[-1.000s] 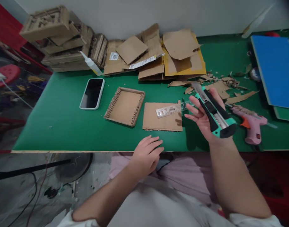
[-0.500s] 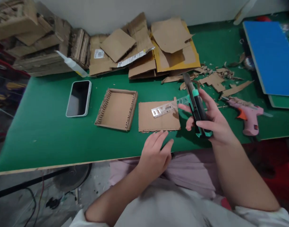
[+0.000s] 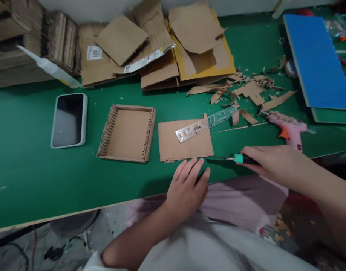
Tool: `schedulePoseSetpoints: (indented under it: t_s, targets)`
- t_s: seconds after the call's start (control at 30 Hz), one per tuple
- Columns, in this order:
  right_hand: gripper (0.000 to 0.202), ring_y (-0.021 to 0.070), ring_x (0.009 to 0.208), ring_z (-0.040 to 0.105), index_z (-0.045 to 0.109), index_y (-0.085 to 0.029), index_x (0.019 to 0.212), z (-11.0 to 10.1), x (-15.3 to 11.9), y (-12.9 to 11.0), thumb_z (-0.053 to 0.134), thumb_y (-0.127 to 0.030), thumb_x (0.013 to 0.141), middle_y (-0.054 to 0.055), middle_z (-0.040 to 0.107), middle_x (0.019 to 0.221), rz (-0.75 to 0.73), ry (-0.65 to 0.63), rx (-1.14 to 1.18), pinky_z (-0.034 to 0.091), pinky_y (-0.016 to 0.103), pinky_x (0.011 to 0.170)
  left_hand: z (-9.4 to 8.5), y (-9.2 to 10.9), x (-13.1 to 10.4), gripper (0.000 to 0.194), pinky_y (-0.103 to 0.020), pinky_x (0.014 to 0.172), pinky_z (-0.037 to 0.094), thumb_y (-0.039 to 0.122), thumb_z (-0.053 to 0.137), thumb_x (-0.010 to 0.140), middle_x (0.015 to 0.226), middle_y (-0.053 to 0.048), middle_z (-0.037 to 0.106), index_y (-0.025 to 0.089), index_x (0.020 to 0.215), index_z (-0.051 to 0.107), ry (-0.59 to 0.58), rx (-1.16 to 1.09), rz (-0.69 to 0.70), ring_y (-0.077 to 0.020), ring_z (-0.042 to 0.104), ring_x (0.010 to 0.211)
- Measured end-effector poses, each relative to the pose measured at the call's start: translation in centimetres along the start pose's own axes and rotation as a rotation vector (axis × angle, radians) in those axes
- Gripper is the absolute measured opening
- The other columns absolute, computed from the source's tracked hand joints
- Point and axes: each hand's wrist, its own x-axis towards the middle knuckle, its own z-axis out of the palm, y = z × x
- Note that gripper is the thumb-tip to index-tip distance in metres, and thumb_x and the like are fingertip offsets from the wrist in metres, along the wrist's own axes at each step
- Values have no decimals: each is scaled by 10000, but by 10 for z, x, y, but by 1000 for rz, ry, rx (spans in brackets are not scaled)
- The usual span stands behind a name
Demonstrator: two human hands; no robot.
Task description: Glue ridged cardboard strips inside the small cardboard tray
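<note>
My right hand (image 3: 263, 162) grips a utility knife (image 3: 242, 159) with a teal and black handle, its blade pointing left towards the lower right corner of a flat cardboard piece (image 3: 187, 148). Beside that piece's lower edge, my left hand (image 3: 190, 180) rests with fingers spread a little and nothing in them. A clear ruler (image 3: 218, 117) lies slantwise across the cardboard and onto the green table. To the left sits a shallow cardboard tray (image 3: 129, 131) with corrugated edges showing.
A phone (image 3: 69, 120) and a white glue bottle (image 3: 55, 70) lie at the left. Cardboard sheets (image 3: 122, 39) stand along the back. Scraps (image 3: 252, 90), a pink glue gun (image 3: 291, 130) and a blue board (image 3: 318, 62) are at the right.
My right hand has turned and lowered the knife to the table, its blade now by the cardboard corner. The view has shifted; my left hand stays near the lower edge.
</note>
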Motion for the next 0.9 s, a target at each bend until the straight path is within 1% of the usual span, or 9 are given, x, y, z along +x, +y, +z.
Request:
schedulePoseSetpoints:
  t_s: [0.07, 0.17, 0.33, 0.53, 0.73, 0.9]
  targets:
    - [318, 151, 465, 512, 520, -192, 780, -3, 8, -3, 374, -457, 878, 11, 582, 594, -29, -50, -187, 123, 243, 435, 0, 1, 1, 345, -439, 1059, 305, 229, 524, 811, 1290, -100, 507, 192, 1150, 575, -9, 20, -21, -245, 398, 1244]
    - [351, 147, 423, 477, 508, -190, 758, -11, 20, -6, 368, -491, 872, 7, 545, 531, -49, -82, -324, 79, 249, 453, 0, 1, 3, 368, -444, 1064, 301, 234, 523, 810, 1292, -108, 505, 179, 1171, 566, -28, 38, -31, -251, 400, 1243]
    - [403, 137, 405, 450, 510, -190, 729, -20, 31, -7, 316, -507, 885, 11, 546, 500, -81, -101, -312, 94, 252, 478, -1, 2, 6, 393, -445, 1076, 284, 237, 508, 820, 1290, -91, 509, 174, 1206, 543, -62, 48, -39, -241, 404, 1234]
    - [385, 157, 417, 497, 503, -189, 721, -22, 34, -7, 334, -498, 877, 18, 555, 502, -100, -103, -350, 104, 250, 468, -2, 4, 10, 492, -414, 1083, 271, 261, 494, 831, 1269, -84, 525, 126, 1302, 445, -87, 55, -79, -228, 422, 1203]
    - [327, 201, 439, 562, 487, -190, 729, -29, 36, -11, 358, -447, 883, 19, 571, 515, -125, -118, -406, 86, 245, 406, 0, 7, 11, 482, -422, 1062, 288, 290, 504, 828, 1227, -91, 544, 135, 1284, 475, -70, 76, -99, -242, 436, 1168]
    - [330, 196, 422, 550, 472, -197, 714, -23, 34, -7, 367, -469, 869, 4, 559, 499, -124, -75, -402, 63, 244, 398, -1, 6, 12, 477, -423, 1059, 288, 290, 500, 830, 1224, -91, 542, 142, 1283, 477, -76, 74, -100, -242, 436, 1164]
